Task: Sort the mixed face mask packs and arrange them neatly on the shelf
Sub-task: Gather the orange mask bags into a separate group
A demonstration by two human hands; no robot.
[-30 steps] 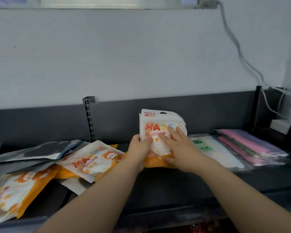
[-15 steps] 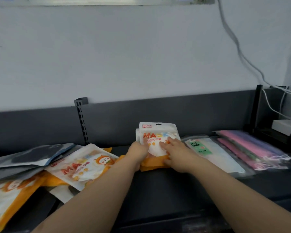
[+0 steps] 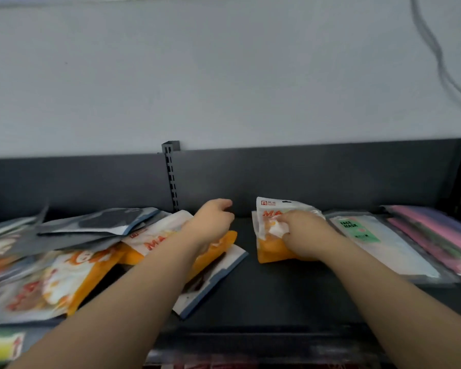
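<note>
A small stack of white-and-orange mask packs (image 3: 270, 230) lies on the dark shelf (image 3: 277, 294), right of centre. My right hand (image 3: 301, 233) presses down on that stack, fingers curled over its front. My left hand (image 3: 212, 219) hovers apart from it over the mixed pile at left, fingers loosely curled and holding nothing. Under that hand lies another orange-and-white pack (image 3: 157, 235). More orange packs (image 3: 64, 280) and grey-black packs (image 3: 96, 222) overlap in the pile.
A clear pack labelled FACE MASK (image 3: 370, 241) lies right of the stack, then pink and purple packs (image 3: 431, 230) at the far right. A slotted upright (image 3: 172, 177) stands against the shelf's back panel. A cable (image 3: 437, 57) hangs down the wall.
The orange-and-white packs went from held up to lying flat on the shelf. My left hand let go and moved left over the mixed pile. The view swung left.
</note>
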